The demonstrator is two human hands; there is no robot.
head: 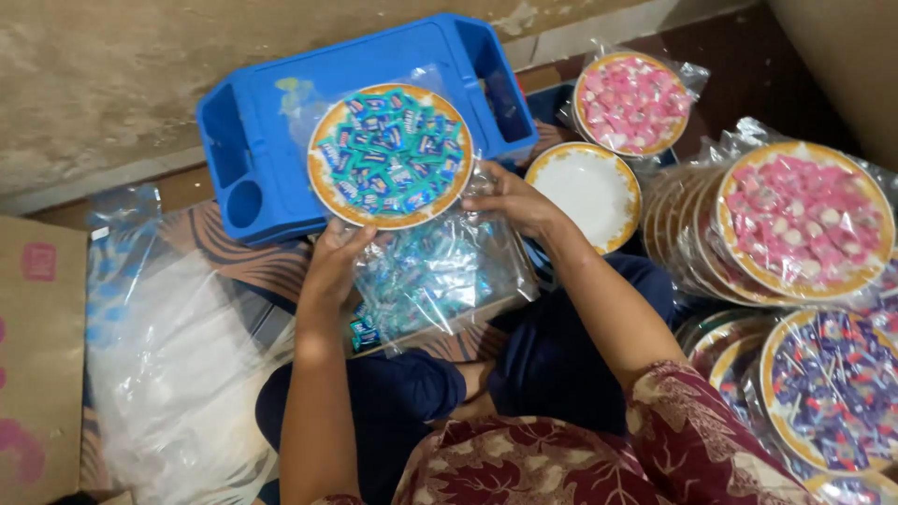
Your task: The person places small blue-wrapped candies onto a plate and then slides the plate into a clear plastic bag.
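Seated person holds a filled plate over a blue tray.

The left hand (332,262) grips the near rim of the gold-edged plate of teal candies (390,155), fingers closed on it; the right hand (510,198) pinches its right rim, partly inside the clear plastic bag (440,276) hanging below. The plate sits above the blue tray (281,122). An empty white plate (587,192) lies just beside the right hand; wrapped plates of pink candies (804,220) stand further right.
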